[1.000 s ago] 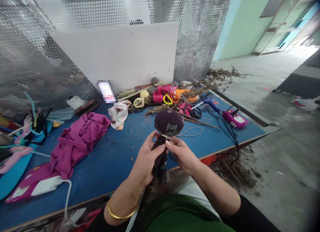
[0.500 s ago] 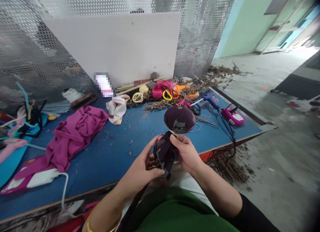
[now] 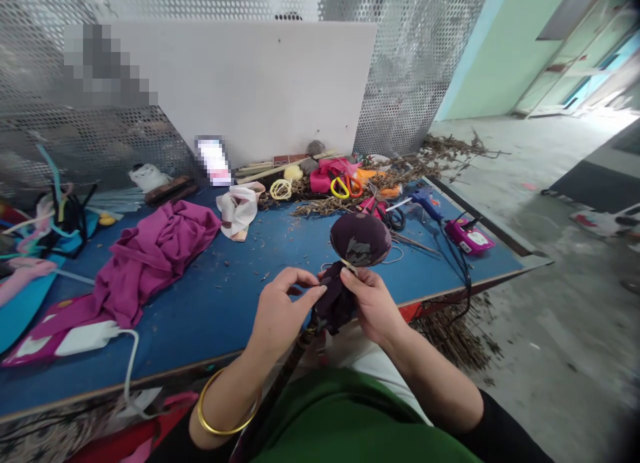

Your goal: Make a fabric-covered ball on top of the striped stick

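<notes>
A round bundle of dark purple cloth [image 3: 360, 240] with grey patches stands in front of me, narrowed at a neck by a pale yellowish tie [image 3: 349, 266]. Its loose cloth tail [image 3: 334, 303] hangs below, around the top of a dark stick [image 3: 295, 360] that slants down towards my lap. My right hand [image 3: 373, 300] pinches the neck at the tie with its thumb, the fingers behind the cloth. At the left edge of the tail, my left hand [image 3: 287, 310] has thumb and forefinger pinched together; whether they hold cloth or a thin string cannot be made out.
Magenta fabric [image 3: 165, 250] and a pale cloth scrap [image 3: 239, 210] lie on the blue table [image 3: 220, 303]. Behind the bundle are yellow-and-orange-handled scissors [image 3: 345, 187], dried stems [image 3: 325, 206], a blue glue gun [image 3: 426, 202] and a pink box with cables [image 3: 470, 236].
My left hand has moved up from around the lower cloth tail to a pinch beside the neck. My right hand stays at the tie. The stick below the cloth shows more now.
</notes>
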A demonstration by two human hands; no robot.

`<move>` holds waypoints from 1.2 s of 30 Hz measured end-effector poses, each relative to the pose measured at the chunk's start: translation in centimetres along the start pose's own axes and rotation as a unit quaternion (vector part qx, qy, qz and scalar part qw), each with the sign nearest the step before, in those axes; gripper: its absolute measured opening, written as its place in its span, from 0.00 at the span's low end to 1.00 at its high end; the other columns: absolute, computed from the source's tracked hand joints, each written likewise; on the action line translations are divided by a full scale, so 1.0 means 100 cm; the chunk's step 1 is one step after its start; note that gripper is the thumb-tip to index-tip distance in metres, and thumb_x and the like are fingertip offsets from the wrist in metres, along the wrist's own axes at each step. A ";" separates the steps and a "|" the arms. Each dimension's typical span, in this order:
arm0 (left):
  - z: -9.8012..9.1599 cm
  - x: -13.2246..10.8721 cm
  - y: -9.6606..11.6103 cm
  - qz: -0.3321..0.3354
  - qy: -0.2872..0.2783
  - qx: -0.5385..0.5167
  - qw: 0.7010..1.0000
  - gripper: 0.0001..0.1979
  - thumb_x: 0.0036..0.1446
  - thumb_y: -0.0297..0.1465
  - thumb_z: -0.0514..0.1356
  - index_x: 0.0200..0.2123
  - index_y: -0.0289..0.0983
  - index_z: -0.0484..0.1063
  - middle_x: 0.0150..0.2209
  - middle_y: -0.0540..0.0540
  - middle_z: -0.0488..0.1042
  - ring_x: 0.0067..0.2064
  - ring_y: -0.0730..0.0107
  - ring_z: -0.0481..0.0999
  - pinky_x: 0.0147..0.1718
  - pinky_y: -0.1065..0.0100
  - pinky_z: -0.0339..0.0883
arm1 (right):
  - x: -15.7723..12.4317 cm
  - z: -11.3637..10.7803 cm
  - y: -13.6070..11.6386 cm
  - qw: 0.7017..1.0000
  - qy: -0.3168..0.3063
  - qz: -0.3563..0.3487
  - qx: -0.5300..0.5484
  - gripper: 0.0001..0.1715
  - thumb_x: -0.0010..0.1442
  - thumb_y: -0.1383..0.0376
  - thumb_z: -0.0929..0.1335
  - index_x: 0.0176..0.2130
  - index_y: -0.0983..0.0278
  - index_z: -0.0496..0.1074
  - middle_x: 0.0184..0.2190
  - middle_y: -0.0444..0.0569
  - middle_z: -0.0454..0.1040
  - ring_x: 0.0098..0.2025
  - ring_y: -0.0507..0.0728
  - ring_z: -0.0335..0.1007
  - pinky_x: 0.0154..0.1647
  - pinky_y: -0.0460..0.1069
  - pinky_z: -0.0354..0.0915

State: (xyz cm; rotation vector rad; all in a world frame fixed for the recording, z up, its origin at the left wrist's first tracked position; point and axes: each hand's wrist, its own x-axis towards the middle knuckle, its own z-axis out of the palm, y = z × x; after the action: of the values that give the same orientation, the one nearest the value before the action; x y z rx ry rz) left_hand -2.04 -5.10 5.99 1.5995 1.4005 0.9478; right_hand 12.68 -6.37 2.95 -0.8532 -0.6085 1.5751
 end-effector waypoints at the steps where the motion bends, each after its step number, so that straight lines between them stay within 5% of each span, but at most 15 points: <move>1: -0.001 0.000 0.000 0.003 -0.008 -0.004 1.000 0.04 0.49 0.31 0.63 0.25 0.39 0.72 0.31 0.49 0.77 0.34 0.66 0.74 0.36 0.68 0.65 | 0.000 0.000 0.000 1.000 0.000 0.000 -0.003 0.16 0.48 0.54 0.75 0.31 0.65 0.80 0.28 0.50 0.80 0.31 0.58 0.76 0.35 0.50 0.71; 5: -0.003 -0.005 0.000 0.038 0.022 0.039 0.998 0.05 0.54 0.31 0.60 0.26 0.40 0.70 0.28 0.50 0.77 0.32 0.68 0.75 0.35 0.69 0.64 | 0.001 0.001 0.000 1.000 -0.006 -0.006 -0.012 0.16 0.49 0.54 0.75 0.31 0.65 0.80 0.29 0.50 0.80 0.32 0.58 0.76 0.37 0.51 0.71; 8: -0.001 -0.012 -0.004 0.136 0.054 0.141 0.979 0.05 0.56 0.31 0.59 0.29 0.41 0.72 0.28 0.49 0.77 0.32 0.66 0.75 0.36 0.69 0.64 | 0.002 0.002 0.001 1.000 0.006 -0.006 -0.015 0.18 0.48 0.52 0.75 0.31 0.64 0.80 0.28 0.50 0.80 0.32 0.58 0.76 0.35 0.50 0.71; 13: 0.001 -0.019 -0.011 0.246 0.000 0.221 0.944 0.08 0.60 0.29 0.55 0.30 0.40 0.73 0.31 0.45 0.78 0.34 0.65 0.76 0.37 0.68 0.65 | 0.001 0.002 0.002 1.000 0.017 0.007 -0.014 0.20 0.46 0.51 0.76 0.30 0.65 0.80 0.27 0.49 0.80 0.29 0.56 0.75 0.34 0.50 0.70; 20: -0.002 -0.029 -0.007 0.165 -0.054 0.151 0.973 0.04 0.58 0.30 0.58 0.32 0.41 0.73 0.29 0.49 0.77 0.30 0.68 0.74 0.32 0.71 0.63 | -0.001 0.002 0.004 1.000 0.014 0.005 -0.017 0.18 0.48 0.53 0.75 0.30 0.66 0.79 0.27 0.49 0.79 0.29 0.54 0.73 0.35 0.48 0.68; 25: -0.004 -0.029 0.003 0.084 0.042 0.070 0.993 0.08 0.59 0.36 0.57 0.31 0.41 0.72 0.24 0.50 0.72 0.27 0.68 0.70 0.30 0.69 0.61 | 0.002 0.004 0.008 0.999 0.042 -0.006 -0.004 0.17 0.45 0.54 0.76 0.25 0.65 0.75 0.21 0.45 0.76 0.23 0.52 0.68 0.28 0.47 0.65; 30: 0.004 -0.019 0.002 0.085 0.082 0.126 0.985 0.22 0.42 0.38 0.70 0.39 0.40 0.67 0.40 0.45 0.73 0.43 0.57 0.72 0.43 0.62 0.64 | 0.001 0.005 0.010 0.999 0.032 -0.016 -0.006 0.15 0.47 0.57 0.76 0.26 0.66 0.76 0.22 0.44 0.76 0.24 0.51 0.66 0.29 0.45 0.63; 36: 0.000 -0.012 -0.002 0.000 0.020 0.082 0.996 0.17 0.49 0.33 0.66 0.43 0.41 0.67 0.38 0.48 0.74 0.37 0.64 0.74 0.38 0.65 0.66 | 0.000 0.002 0.009 0.999 0.034 -0.023 -0.004 0.13 0.48 0.57 0.75 0.26 0.65 0.76 0.22 0.44 0.75 0.26 0.53 0.68 0.31 0.47 0.66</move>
State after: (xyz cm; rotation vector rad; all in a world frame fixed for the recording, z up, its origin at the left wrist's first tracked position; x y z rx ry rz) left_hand -2.25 -6.27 5.71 1.7087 1.5398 0.8872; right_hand 11.98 -6.47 2.37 -0.8895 -0.5820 1.4968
